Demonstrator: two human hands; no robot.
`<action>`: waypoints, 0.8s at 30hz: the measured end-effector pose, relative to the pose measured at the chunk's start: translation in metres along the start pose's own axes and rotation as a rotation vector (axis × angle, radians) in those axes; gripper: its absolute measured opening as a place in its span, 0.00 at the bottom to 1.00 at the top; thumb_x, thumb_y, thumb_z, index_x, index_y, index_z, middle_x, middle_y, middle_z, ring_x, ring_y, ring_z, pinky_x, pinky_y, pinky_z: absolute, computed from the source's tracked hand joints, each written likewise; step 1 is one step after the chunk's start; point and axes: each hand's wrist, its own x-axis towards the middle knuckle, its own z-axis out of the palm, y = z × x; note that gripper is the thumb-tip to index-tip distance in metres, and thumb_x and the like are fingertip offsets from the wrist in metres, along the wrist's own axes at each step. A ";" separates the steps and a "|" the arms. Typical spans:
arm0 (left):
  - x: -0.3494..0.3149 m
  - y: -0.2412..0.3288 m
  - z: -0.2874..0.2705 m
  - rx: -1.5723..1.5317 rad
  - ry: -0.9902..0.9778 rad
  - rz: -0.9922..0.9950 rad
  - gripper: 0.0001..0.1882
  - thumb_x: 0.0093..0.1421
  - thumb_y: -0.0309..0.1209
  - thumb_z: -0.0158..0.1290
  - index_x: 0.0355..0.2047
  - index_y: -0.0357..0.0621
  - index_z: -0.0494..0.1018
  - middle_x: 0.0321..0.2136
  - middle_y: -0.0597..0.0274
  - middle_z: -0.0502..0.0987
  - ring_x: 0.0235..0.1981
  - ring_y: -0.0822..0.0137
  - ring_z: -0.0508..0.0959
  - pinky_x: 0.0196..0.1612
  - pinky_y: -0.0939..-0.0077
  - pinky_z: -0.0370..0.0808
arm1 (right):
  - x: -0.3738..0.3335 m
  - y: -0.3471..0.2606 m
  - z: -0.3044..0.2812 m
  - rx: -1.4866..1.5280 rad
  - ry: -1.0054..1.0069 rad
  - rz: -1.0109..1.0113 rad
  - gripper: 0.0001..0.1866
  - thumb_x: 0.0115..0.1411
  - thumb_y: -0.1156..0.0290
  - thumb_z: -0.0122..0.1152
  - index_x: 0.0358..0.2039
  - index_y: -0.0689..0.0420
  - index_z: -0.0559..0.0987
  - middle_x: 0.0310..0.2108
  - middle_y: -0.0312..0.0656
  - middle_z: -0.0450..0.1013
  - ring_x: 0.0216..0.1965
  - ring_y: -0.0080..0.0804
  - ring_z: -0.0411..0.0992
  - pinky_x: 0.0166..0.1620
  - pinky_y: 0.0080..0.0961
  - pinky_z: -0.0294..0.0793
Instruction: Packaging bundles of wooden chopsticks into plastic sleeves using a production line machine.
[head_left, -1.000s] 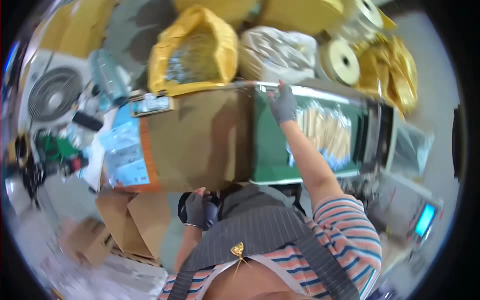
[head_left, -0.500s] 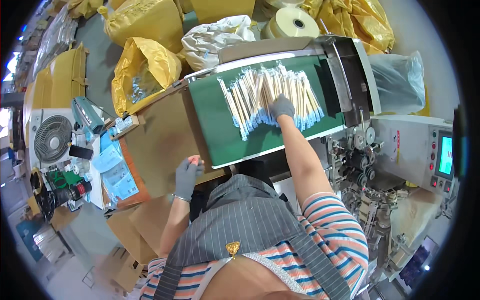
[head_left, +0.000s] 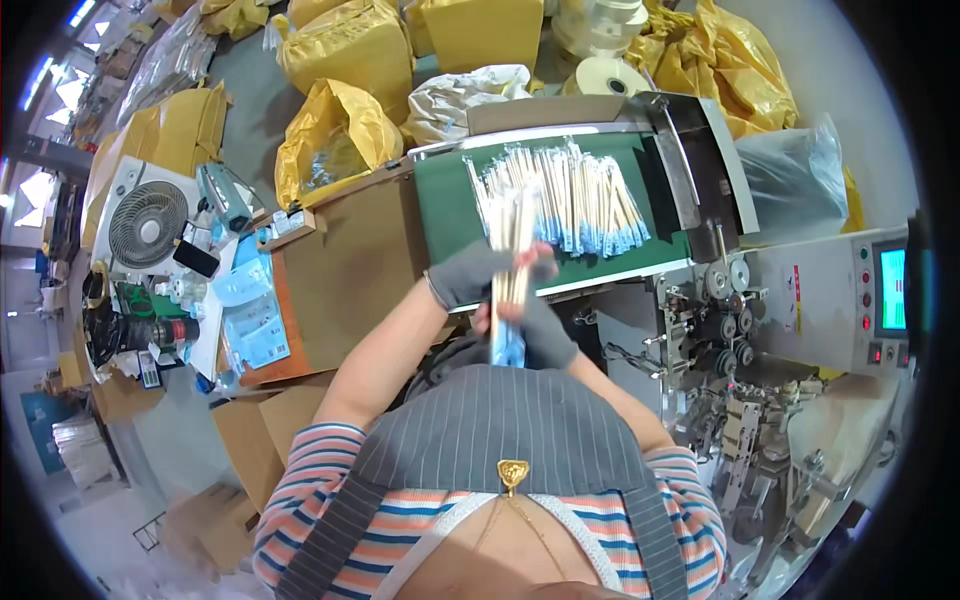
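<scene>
Both my hands wear grey fingerless gloves and hold one bundle of wrapped wooden sticks [head_left: 513, 240] upright in front of my chest. My left hand [head_left: 480, 272] grips the bundle around its middle. Lower down, my right hand [head_left: 535, 325] closes around the bundle's blue-wrapped lower end. Just beyond them, a row of the same wrapped sticks [head_left: 590, 200] lies spread on the green conveyor belt [head_left: 445, 210] of a packing machine.
The packing machine's metal gears and rollers [head_left: 720, 330] and control panel [head_left: 885, 300] stand at my right. A brown cardboard surface [head_left: 345, 270] lies to the left, with a white fan [head_left: 148, 222] and clutter beyond. Yellow sacks [head_left: 335, 135] and tape rolls [head_left: 610, 75] sit behind the belt.
My right hand has come off the sticks on the belt with a bundle. My left hand has risen from the cardboard edge to grip the same bundle.
</scene>
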 end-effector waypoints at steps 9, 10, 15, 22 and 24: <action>-0.092 -0.059 0.020 0.162 -0.033 0.049 0.26 0.51 0.37 0.59 0.47 0.37 0.65 0.35 0.57 0.72 0.35 0.70 0.75 0.39 0.75 0.74 | -0.051 -0.065 0.045 -0.740 0.185 -0.230 0.18 0.55 0.61 0.58 0.36 0.63 0.74 0.27 0.36 0.70 0.24 0.17 0.66 0.28 0.13 0.66; -0.096 -0.052 0.023 0.265 -0.005 0.057 0.26 0.51 0.38 0.59 0.47 0.38 0.65 0.34 0.58 0.73 0.34 0.70 0.75 0.38 0.76 0.74 | -0.046 -0.061 0.053 -0.794 0.236 -0.285 0.15 0.55 0.62 0.57 0.33 0.63 0.75 0.23 0.35 0.70 0.20 0.17 0.65 0.24 0.13 0.65; -0.107 -0.042 0.023 0.144 0.349 0.362 0.12 0.59 0.36 0.49 0.37 0.39 0.71 0.24 0.61 0.74 0.21 0.77 0.72 0.22 0.85 0.68 | -0.025 -0.061 0.087 -0.755 0.408 -0.568 0.13 0.56 0.63 0.55 0.28 0.62 0.75 0.18 0.33 0.69 0.16 0.17 0.64 0.21 0.13 0.62; -0.112 -0.012 0.040 -0.115 0.395 0.500 0.19 0.61 0.42 0.47 0.42 0.37 0.68 0.29 0.59 0.74 0.24 0.76 0.72 0.22 0.83 0.69 | -0.011 0.000 0.126 -0.790 0.264 -0.670 0.14 0.58 0.66 0.53 0.39 0.65 0.72 0.23 0.35 0.70 0.24 0.19 0.67 0.27 0.18 0.66; -0.100 -0.016 0.036 -0.231 0.434 0.593 0.19 0.62 0.42 0.46 0.40 0.36 0.70 0.27 0.60 0.74 0.22 0.76 0.72 0.19 0.85 0.67 | -0.015 0.002 0.118 -0.841 0.241 -0.669 0.17 0.59 0.67 0.52 0.45 0.65 0.68 0.28 0.35 0.70 0.28 0.20 0.68 0.32 0.17 0.67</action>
